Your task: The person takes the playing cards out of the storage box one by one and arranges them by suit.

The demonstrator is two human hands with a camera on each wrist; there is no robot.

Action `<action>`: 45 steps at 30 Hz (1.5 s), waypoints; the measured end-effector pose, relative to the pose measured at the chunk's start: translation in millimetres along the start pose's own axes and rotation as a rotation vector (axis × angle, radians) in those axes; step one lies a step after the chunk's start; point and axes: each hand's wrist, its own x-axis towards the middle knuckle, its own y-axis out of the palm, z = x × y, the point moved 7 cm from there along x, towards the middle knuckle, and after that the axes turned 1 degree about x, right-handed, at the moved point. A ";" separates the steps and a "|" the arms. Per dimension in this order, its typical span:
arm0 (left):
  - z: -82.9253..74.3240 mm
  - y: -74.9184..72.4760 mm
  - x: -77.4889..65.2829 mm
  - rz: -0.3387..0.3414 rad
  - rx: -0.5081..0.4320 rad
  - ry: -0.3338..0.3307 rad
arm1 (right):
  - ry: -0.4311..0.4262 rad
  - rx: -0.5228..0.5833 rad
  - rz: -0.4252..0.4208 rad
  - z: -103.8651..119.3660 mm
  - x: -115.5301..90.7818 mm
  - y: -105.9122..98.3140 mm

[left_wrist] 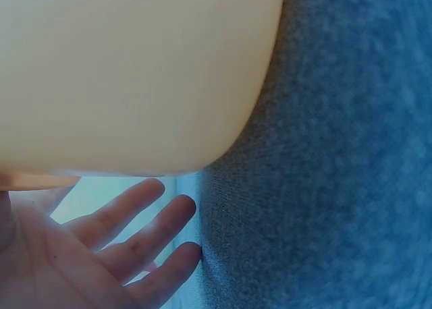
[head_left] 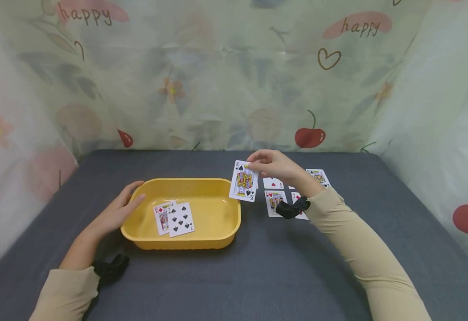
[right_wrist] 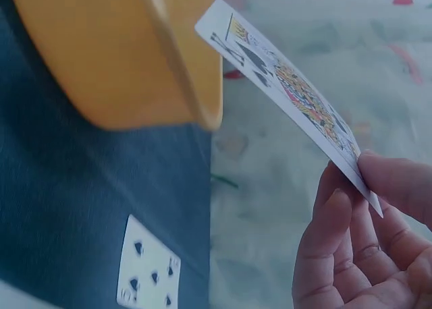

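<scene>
My right hand (head_left: 272, 165) pinches a king of spades (head_left: 242, 180) between thumb and fingers, face showing, near the right rim of a yellow tray (head_left: 214, 243). The right wrist view shows the king of spades (right_wrist: 297, 86) tilted, one end between thumb and fingertips. Inside the tray, a seven of spades (head_left: 181, 219) partly overlaps a king of diamonds (head_left: 162, 218). At the tray's left rim, my left hand (head_left: 115, 211) holds on with its thumb over the edge; in the left wrist view its other fingers (left_wrist: 148, 245) spread outside below the rim.
Several face-up cards lie in rows right of the tray, including a red king (head_left: 275, 196), another face card (head_left: 318, 177) and a red-suited card (head_left: 273, 183). My right forearm partly covers them. A five of spades (right_wrist: 152, 272) shows in the right wrist view. Patterned curtain (head_left: 226, 89) surrounds the table.
</scene>
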 end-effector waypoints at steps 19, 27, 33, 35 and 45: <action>-0.1 -0.4 0.0 0.003 0.003 0.004 | 0.132 -0.020 -0.083 -62.6 3.4 -24.0; -0.4 -0.2 -0.3 0.003 -0.001 0.006 | 0.129 -0.050 -0.012 -74.2 10.2 -3.7; -0.6 -0.3 -0.6 0.001 -0.001 0.006 | 0.104 -0.039 0.025 -74.5 14.7 9.5; -0.4 -0.1 -0.5 0.002 0.001 0.003 | 0.107 -0.043 0.021 -75.3 15.8 12.5; -0.8 0.3 -1.1 0.004 -0.001 -0.011 | 0.100 -0.124 -0.026 -79.3 22.6 17.4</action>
